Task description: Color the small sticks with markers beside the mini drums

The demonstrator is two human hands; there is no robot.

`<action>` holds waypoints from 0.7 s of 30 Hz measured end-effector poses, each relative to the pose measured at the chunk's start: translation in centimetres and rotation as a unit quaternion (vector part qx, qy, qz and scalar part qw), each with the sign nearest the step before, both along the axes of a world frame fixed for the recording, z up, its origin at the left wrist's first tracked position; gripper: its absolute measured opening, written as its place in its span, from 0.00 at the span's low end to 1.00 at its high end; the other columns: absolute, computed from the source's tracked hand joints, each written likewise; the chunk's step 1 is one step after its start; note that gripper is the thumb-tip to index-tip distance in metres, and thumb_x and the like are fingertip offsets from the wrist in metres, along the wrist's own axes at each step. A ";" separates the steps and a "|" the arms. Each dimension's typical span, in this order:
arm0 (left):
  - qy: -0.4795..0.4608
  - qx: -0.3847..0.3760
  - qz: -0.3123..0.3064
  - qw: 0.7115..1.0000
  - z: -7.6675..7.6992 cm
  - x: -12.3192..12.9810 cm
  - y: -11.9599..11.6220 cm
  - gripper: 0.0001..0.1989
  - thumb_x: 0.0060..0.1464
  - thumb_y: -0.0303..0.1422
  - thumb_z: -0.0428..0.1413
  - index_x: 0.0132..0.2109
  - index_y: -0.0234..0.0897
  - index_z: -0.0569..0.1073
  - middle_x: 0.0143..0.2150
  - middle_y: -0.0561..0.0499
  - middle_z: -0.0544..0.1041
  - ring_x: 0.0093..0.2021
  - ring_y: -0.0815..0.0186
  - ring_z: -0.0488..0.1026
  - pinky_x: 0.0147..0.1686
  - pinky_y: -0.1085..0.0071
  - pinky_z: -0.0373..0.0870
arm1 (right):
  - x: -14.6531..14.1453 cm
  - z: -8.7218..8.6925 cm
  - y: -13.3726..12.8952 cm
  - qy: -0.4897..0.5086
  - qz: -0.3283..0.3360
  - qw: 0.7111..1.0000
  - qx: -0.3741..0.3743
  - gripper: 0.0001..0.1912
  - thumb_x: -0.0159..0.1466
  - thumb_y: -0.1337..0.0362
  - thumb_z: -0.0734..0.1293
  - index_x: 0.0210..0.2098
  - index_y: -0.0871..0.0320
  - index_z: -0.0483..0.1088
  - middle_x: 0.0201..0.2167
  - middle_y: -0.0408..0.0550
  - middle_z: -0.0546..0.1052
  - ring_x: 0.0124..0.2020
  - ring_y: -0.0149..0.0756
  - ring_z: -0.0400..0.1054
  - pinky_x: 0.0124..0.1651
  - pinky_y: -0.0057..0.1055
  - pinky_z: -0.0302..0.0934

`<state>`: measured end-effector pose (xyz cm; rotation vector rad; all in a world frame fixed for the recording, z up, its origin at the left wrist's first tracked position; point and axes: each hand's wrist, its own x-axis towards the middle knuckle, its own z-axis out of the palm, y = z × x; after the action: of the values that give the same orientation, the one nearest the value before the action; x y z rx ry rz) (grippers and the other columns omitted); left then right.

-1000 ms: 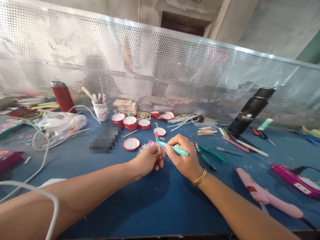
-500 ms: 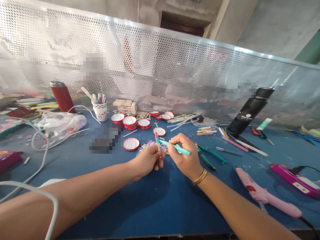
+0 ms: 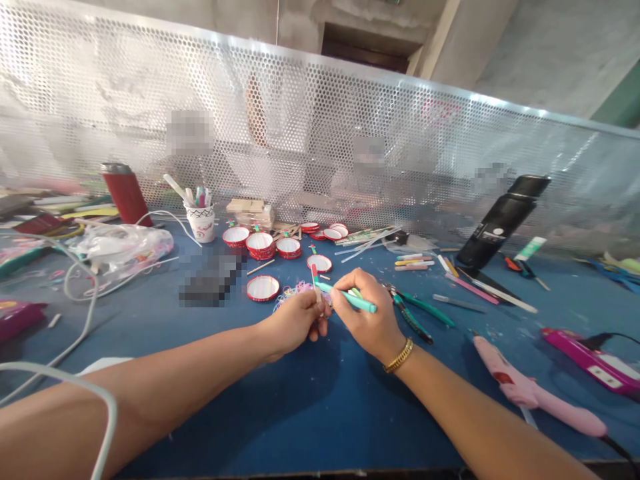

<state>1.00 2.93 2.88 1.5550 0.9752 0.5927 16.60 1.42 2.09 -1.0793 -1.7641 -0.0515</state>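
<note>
Pinched upright in my left hand is a flat wooden craft stick with a red upper end and some green below it. My right hand grips a teal marker like a pen. The marker's tip is at the stick's side, apparently touching it. Behind my left hand lies a tangle of pastel elastic bands, partly hidden. Just beyond are a round white disc with a red rim and another such disc.
Stacked red-rimmed discs stand farther back, near a paper cup of pens. Teal-handled pliers, loose markers and a pink glue gun lie right. A black bottle leans there. White cable crosses the left.
The marker in my right hand has shifted slightly left, its tip now against the stick. My left hand and the stick have hardly moved.
</note>
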 end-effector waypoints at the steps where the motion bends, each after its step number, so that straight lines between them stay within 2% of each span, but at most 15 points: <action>1: 0.002 -0.002 0.002 1.000 0.0 0.0 0.0 0.11 0.62 0.32 0.41 0.33 0.36 0.63 0.23 0.56 0.68 0.20 0.76 0.61 0.21 0.79 0.53 | 0.0 0.0 0.0 0.001 -0.004 1.000 0.000 0.05 0.60 0.66 0.64 0.28 0.56 0.64 0.26 0.43 0.71 0.30 0.34 0.65 0.37 0.32 0.59; 21: -0.008 -0.003 0.001 1.000 -0.2 0.0 0.1 0.10 0.62 0.32 0.41 0.33 0.36 0.63 0.23 0.56 0.68 0.19 0.76 0.61 0.21 0.79 0.53 | 0.1 -0.1 0.2 0.012 0.003 1.000 -0.001 0.04 0.59 0.66 0.64 0.28 0.56 0.64 0.26 0.43 0.71 0.30 0.34 0.65 0.37 0.32 0.59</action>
<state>0.97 3.05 2.66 1.5426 0.9651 0.6016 16.66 1.58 2.03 -1.0723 -1.7458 -0.0345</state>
